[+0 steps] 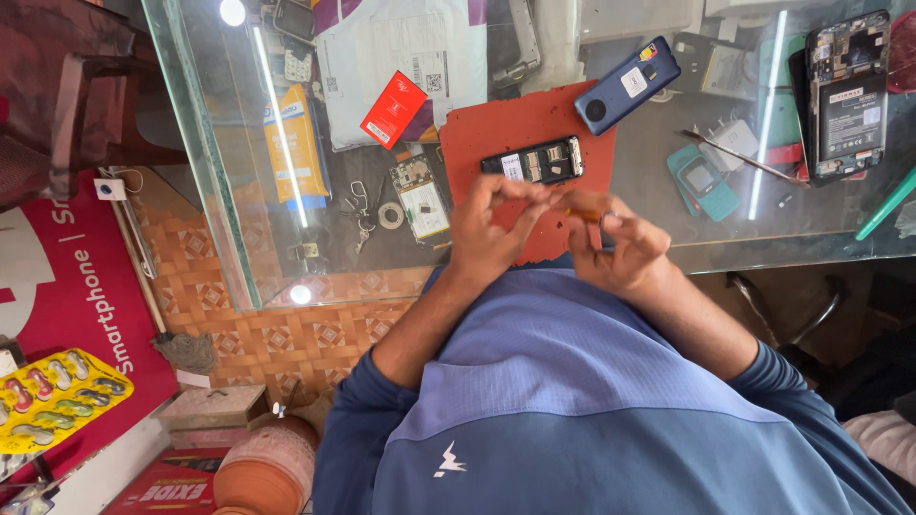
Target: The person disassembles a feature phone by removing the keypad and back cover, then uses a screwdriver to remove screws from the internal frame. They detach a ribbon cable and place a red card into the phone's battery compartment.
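Both hands meet over the near edge of the red work mat (496, 129) on the glass counter (668, 205). The left hand (487, 234) curls its fingers toward a pinch at the fingertips, and the right hand (620, 250) pinches a small orange-yellow piece (584, 206) between thumb and fingers — too small and too hidden to name for sure. Just beyond the fingertips, at twelve o'clock, lies an opened keypad phone (534, 162) with its back off and its innards showing. A blue phone back cover (627, 84) sits at one o'clock, a bare circuit board (420, 195) at ten o'clock.

The orange piece looks light, thin and probably fragile — best held by its edges with fingertips only, never squeezed flat. The opened phone seems stiff and light, best gripped along its long sides, clear of the exposed contacts.
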